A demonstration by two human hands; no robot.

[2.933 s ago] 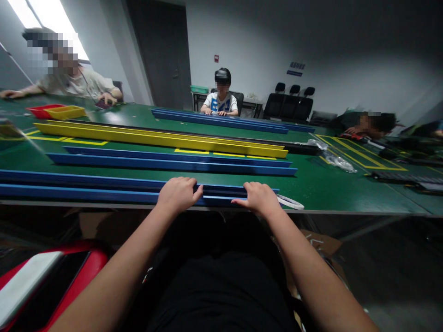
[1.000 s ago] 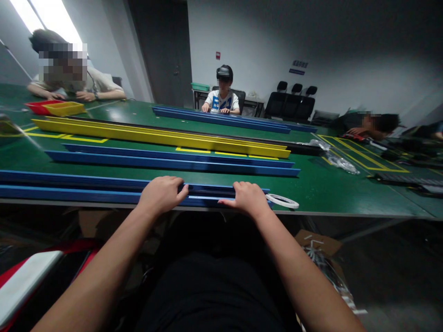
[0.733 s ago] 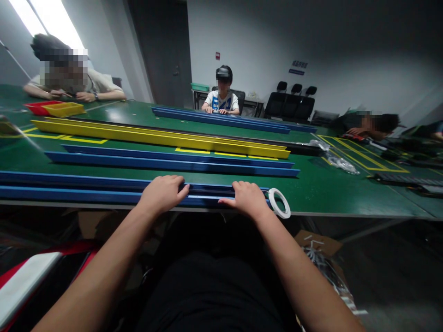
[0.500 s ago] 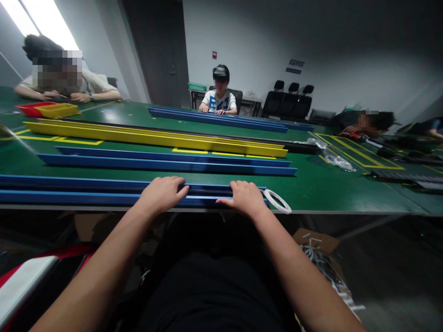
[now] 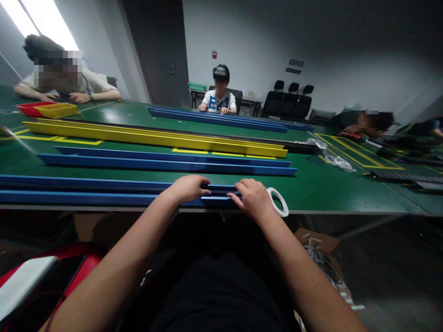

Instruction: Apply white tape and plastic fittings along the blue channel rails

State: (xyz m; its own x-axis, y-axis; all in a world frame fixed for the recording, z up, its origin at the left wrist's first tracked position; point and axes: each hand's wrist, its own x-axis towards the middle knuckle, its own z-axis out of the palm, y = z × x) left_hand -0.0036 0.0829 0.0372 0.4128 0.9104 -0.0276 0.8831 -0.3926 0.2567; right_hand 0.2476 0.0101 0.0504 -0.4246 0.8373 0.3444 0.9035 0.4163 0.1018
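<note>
Two long blue rails [image 5: 86,197] lie side by side along the front edge of the green table, with a dark strip between them. My left hand [image 5: 188,188] is over these rails, its fingers curved and its thumb apart from them. Close by on the right, my right hand [image 5: 254,197] has its fingertips at the far rail and its thumb toward the near one, with a gap between. A white roll of tape [image 5: 284,210] leans beside the right hand at the rails' right end. Whether a strip of tape runs between the hands is unclear.
Behind lie another pair of blue rails [image 5: 166,164] and yellow rails [image 5: 155,138]. Clear plastic wrap [image 5: 341,162] sits to the right. Several people work around the table [image 5: 321,193]. Red and yellow trays [image 5: 57,109] stand far left. Below is a cardboard box [image 5: 320,240] with scraps.
My left hand has slid right along the rails, closer to my right hand. My right hand has shifted slightly right, and the tape roll has turned beside it.
</note>
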